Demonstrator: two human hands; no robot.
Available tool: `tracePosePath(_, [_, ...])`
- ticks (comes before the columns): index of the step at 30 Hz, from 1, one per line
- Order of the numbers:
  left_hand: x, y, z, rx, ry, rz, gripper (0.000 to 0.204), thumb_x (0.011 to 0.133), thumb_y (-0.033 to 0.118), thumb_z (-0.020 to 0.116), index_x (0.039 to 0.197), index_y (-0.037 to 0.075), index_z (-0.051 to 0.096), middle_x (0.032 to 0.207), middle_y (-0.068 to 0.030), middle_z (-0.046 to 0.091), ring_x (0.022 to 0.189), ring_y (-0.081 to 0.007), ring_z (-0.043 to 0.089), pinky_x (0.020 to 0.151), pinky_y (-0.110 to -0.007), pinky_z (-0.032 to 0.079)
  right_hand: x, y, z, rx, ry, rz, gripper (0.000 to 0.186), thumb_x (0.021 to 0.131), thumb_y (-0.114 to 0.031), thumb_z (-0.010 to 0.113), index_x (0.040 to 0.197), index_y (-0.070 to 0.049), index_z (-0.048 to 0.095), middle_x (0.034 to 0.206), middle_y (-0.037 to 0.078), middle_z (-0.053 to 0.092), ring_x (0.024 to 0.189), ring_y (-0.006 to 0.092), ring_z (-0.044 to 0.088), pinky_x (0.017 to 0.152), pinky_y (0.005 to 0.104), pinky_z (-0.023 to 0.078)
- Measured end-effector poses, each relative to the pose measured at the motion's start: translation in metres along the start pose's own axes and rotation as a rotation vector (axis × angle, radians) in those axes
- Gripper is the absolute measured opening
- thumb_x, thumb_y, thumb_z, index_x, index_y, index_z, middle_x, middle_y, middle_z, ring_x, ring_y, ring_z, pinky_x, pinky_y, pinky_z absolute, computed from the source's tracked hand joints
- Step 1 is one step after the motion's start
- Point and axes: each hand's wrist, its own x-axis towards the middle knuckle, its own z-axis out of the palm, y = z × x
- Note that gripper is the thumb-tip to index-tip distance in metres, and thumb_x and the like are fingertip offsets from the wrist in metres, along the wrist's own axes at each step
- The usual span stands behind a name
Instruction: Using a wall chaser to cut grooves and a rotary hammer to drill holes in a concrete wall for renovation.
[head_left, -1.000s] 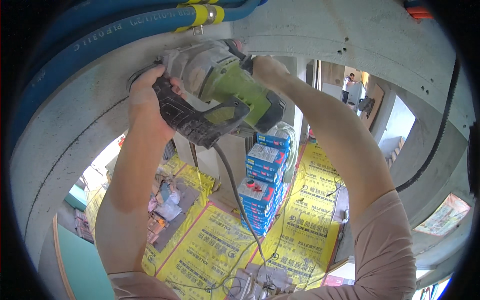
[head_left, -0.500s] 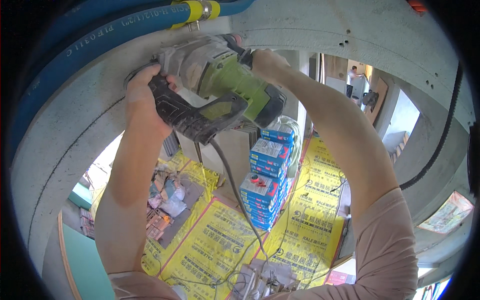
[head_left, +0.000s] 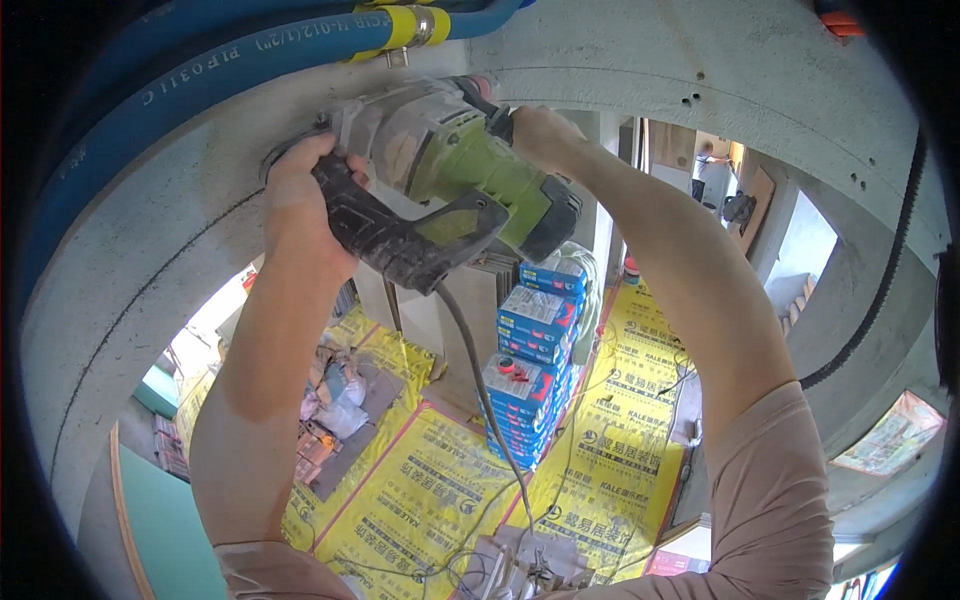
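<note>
Raised overhead against the concrete surface is a dusty green and black rotary hammer (head_left: pixel 480 170). My left hand (head_left: pixel 308 205) is wrapped round its black rear handle, with the thumb near the dusty front end. On the other side, my right hand (head_left: pixel 547 140) closes round a black part of the tool, probably a side handle; its fingers are partly hidden. From the handle's lower end a grey power cord (head_left: pixel 470 345) hangs down to the floor. I cannot make out the bit.
Blue pipes (head_left: pixel 200 65) with a yellow-wrapped metal clamp (head_left: pixel 408 32) run above the tool. Below stand stacked blue boxes (head_left: pixel 530 390) on yellow floor sheeting (head_left: pixel 420 500), beside a rubble pile (head_left: pixel 330 400). A black hose (head_left: pixel 893 275) hangs at right; another person (head_left: pixel 705 168) is far off.
The rotary hammer and both hands sit slightly further right and lower in the picture, as do the pipes and clamp, so the view has shifted a little. Both grips are unchanged.
</note>
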Motion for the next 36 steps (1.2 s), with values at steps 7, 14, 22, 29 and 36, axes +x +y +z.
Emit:
tracePosePath(7, [-0.001,-0.007,0.003,0.023,-0.067,0.024,0.014,0.089,0.017,0.061,0.09,0.006,0.054,0.075,-0.0089,0.059,0.063,-0.0197,0.057,0.062,-0.032,0.05,-0.001,0.004,0.001,0.017,-0.012,0.015,0.036,0.082,-0.013,0.056,0.112,0.002,0.066,0.115,0.025,0.067,0.106,0.0398,0.066,0.089,0.0475,0.054])
tracePosePath(14, [0.0,-0.009,0.009,-0.006,0.001,0.007,0.014,0.089,0.018,0.061,0.086,0.006,0.054,0.073,-0.0079,0.057,0.063,-0.0193,0.057,0.062,-0.032,0.049,0.0,0.01,0.008,0.059,-0.028,0.023,0.035,0.082,-0.015,0.056,0.112,0.0,0.067,0.114,0.025,0.067,0.106,0.0398,0.066,0.089,0.0473,0.053])
tracePosePath(22, [0.015,-0.005,-0.009,-0.085,0.013,-0.077,0.013,0.091,0.016,0.059,0.088,0.004,0.054,0.075,-0.0094,0.058,0.065,-0.0199,0.057,0.064,-0.031,0.052,0.021,0.011,-0.007,-0.167,-0.071,-0.104,0.035,0.083,-0.016,0.057,0.112,0.0,0.067,0.114,0.025,0.067,0.108,0.0381,0.065,0.091,0.0484,0.053])
tracePosePath(29, [0.02,-0.025,-0.017,-0.144,-0.021,-0.095,0.012,0.092,0.014,0.058,0.089,0.004,0.051,0.076,-0.0109,0.058,0.066,-0.0207,0.057,0.063,-0.031,0.052,0.017,0.018,-0.013,-0.179,0.015,-0.131,0.036,0.086,-0.019,0.055,0.115,0.0,0.066,0.11,0.024,0.069,0.107,0.0383,0.066,0.091,0.0485,0.053])
tracePosePath(36, [0.025,-0.017,-0.011,-0.226,-0.043,-0.123,0.013,0.092,0.014,0.057,0.092,0.003,0.05,0.075,-0.0113,0.056,0.066,-0.0208,0.056,0.062,-0.033,0.052,0.039,0.021,-0.014,-0.125,0.042,-0.205,0.031,0.083,-0.016,0.057,0.107,-0.001,0.07,0.105,0.026,0.069,0.104,0.0393,0.067,0.089,0.0481,0.053])
